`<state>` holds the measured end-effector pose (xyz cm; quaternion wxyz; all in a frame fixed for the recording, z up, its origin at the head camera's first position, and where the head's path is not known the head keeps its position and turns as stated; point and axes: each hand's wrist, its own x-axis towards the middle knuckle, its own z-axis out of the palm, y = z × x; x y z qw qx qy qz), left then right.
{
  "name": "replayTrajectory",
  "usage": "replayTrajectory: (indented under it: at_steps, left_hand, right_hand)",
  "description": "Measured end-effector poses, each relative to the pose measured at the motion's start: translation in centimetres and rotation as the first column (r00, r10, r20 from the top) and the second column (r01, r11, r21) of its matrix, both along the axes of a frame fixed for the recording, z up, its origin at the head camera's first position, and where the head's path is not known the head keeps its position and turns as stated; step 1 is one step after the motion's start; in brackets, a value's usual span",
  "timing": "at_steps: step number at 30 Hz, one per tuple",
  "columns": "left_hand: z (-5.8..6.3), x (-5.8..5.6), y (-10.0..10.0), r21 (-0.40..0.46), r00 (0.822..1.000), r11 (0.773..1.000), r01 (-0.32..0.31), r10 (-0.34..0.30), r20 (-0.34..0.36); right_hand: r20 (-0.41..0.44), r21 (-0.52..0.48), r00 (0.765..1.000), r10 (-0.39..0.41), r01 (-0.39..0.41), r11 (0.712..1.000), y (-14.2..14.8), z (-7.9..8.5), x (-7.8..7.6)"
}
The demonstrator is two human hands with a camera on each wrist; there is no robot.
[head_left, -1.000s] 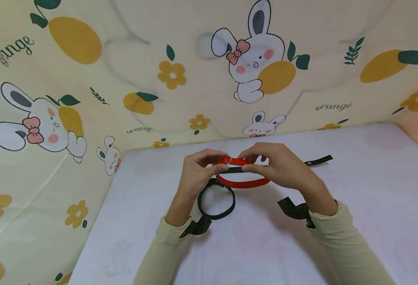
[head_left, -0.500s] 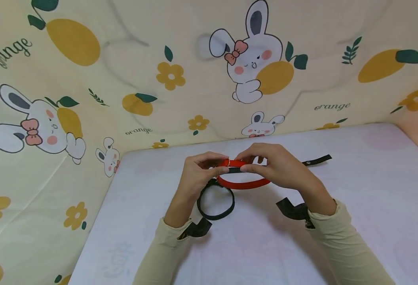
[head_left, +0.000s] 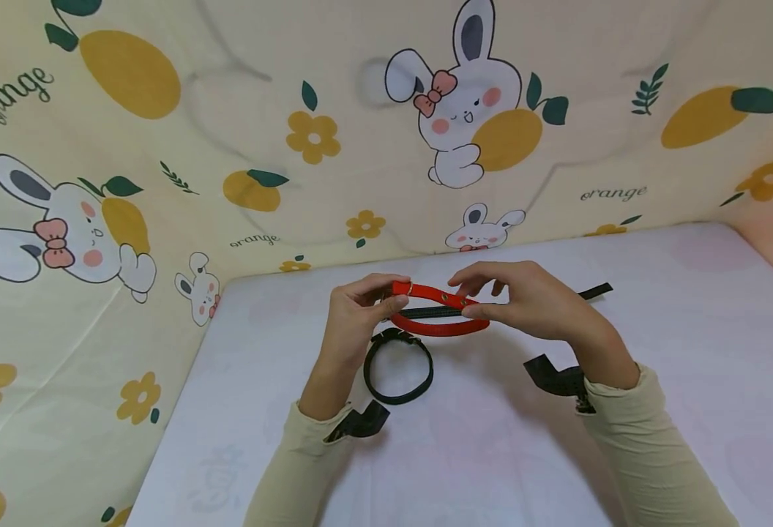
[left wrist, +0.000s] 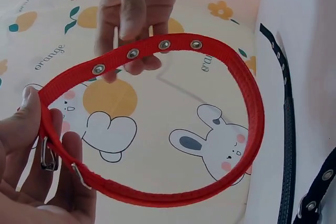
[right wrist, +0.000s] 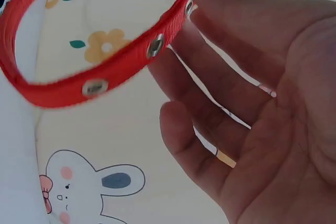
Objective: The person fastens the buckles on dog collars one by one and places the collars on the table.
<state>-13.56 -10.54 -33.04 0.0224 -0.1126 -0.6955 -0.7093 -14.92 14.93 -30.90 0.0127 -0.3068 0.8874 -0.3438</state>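
A red collar (head_left: 441,329) with metal eyelets is held up in a loop between both hands, above the table. My left hand (head_left: 352,315) pinches it at the buckle end, thumb in front and fingers behind. In the left wrist view the metal buckle (left wrist: 49,157) hangs beside those fingers, next to a metal keeper ring (left wrist: 81,176). My right hand (head_left: 533,304) pinches the eyelet strap between thumb and fingers. In the right wrist view several eyelets, such as one eyelet (right wrist: 95,87), run along the strap.
On the white table (head_left: 465,454) a black collar (head_left: 397,400) lies in a buckled ring near my left wrist. Behind the red collar lies a straight black strap (head_left: 596,292), partly hidden by my right hand. A patterned cloth (head_left: 334,205) with rabbits and oranges rises behind the table.
My hands have moved apart, the left a little left and the right to the right. More of the red strap and its eyelets now shows between them. The black collar stays put.
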Motion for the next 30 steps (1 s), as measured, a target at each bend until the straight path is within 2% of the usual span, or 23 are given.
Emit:
replayTrajectory:
  at_steps: [11, 18, 22, 25, 30]
  left_hand:
    - [0.13, 0.1, -0.02, 0.01, 0.999, 0.999, -0.045, 0.045, -0.007]
    - [0.24, 0.23, 0.01, -0.068, 0.998, 0.998, 0.007, -0.012, -0.067]
    - [0.12, 0.18, 0.19, -0.091, 0.995, 0.996, -0.004, -0.004, -0.096]
    - [0.09, 0.21, 0.25, -0.113, 0.995, 0.993, -0.016, 0.004, -0.104]
    - [0.1, 0.32, 0.22, -0.132, 0.996, 0.991, 0.014, -0.025, -0.088]
  right_hand:
    - [-0.004, -0.051, 1.0, 0.003, -0.004, 0.999, -0.76, -0.48, -0.16]
    - [-0.069, -0.081, 0.994, -0.083, 0.077, 0.994, -0.48, -0.21, 0.2]
    - [-0.096, -0.101, 0.991, -0.089, 0.079, 0.992, -0.38, -0.17, 0.29]
    - [-0.115, -0.109, 0.989, -0.089, 0.076, 0.991, -0.4, -0.16, 0.33]
    - [-0.115, -0.105, 0.988, -0.104, 0.092, 0.99, -0.49, -0.04, 0.37]
